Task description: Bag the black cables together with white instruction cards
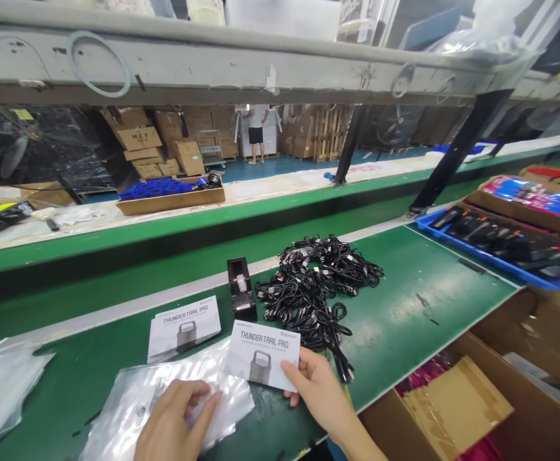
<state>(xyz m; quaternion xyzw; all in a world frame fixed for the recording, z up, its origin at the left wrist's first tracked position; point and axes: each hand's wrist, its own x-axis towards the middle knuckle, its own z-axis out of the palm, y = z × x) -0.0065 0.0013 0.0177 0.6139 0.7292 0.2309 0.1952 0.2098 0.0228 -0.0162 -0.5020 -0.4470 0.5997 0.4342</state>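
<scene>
Head view: a white leaflet (pixel 265 351) of smooth paper, a flat rectangle printed "THUNDER TRAIL PRO" above a grey speaker picture, is held over the edge of some clear bags. Its long axis runs left to right, the right end slightly nearer the person; the printed face is up, the lettering upright from the person's side.

The right hand (pixel 323 394) has its fingers clamped on the leaflet's right end, thumb on the printed face, the others curled at the edge and underneath. The left hand (pixel 177 416) is over the bags (pixel 126 390), thumb and forefinger slightly apart; whether they grip the thin, shiny, creased film, I cannot tell.

Just beyond, a pile of like leaflets (pixel 184 323) lies on the surface (pixel 395 307), which is smooth, green and scuffed. Beside it stands a black, boxy holder (pixel 245 307) with a pale piece inside. To the right spreads a tangled heap of glossy black cables (pixel 304 301), looped in bundles with metal plugs. More crumpled film (pixel 1 397) lies at far left; farther right sits a blue plastic tray (pixel 424 224) of dark items, with an open cardboard box (pixel 386 416) below.
</scene>
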